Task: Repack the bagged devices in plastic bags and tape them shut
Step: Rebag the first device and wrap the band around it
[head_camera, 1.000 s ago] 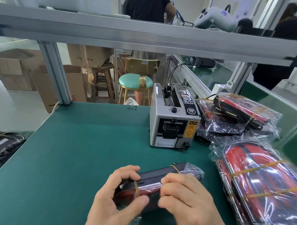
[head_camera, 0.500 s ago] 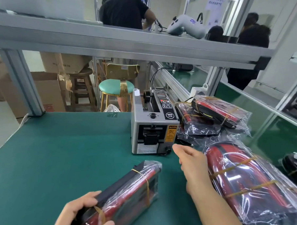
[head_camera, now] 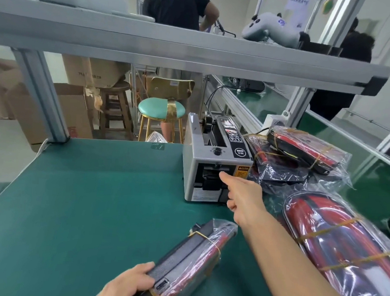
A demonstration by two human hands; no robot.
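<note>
Taping step: left hand (head_camera: 131, 283) grips the bagged red-and-black device (head_camera: 191, 257); right hand (head_camera: 243, 194), forefinger extended and holding nothing, reaches the grey tape dispenser (head_camera: 213, 162). Next, probably, pulling a strip.

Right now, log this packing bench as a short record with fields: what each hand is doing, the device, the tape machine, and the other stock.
left hand: grips the near end of the bagged device
right hand: reaches to the tape dispenser's front slot, index finger extended
bagged device: lies on the green mat, rubber bands around it
tape dispenser: upright on the mat, beyond the device
other bagged devices: piled to the right of the dispenser
tape on the device: none visible
</note>
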